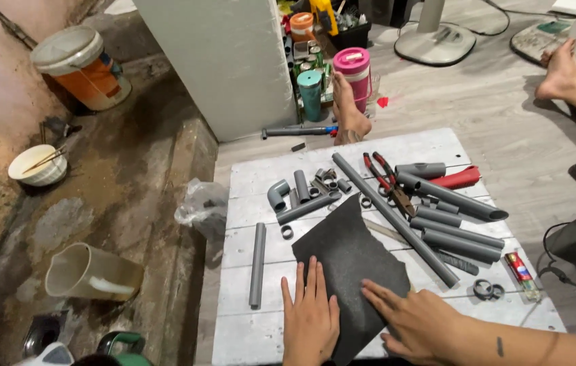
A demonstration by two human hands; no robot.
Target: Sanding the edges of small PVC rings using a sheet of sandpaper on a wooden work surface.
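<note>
A dark grey sheet (pixel 352 261) with a rough upper edge lies on a white wooden board (pixel 247 176). My left hand (pixel 310 312) rests flat on its near left corner, fingers together and pointing away from me. My right hand (pixel 413 318) lies flat on the sheet's right edge, fingers spread toward the left. Neither hand holds anything. Grey pipe pieces surround the sheet: a single pipe (pixel 257 264) to the left and a long thin pipe (pixel 396 220) running diagonally past the right edge.
Several grey pipes (pixel 457 230), elbows and rings, red-handled pliers (pixel 386 179), a red tube (pixel 461 178) and a small glue tube (pixel 522 271) lie on the board. Another person's feet (pixel 349 112) rest beyond it. Buckets, a bowl and a plastic jug (pixel 91 271) sit left.
</note>
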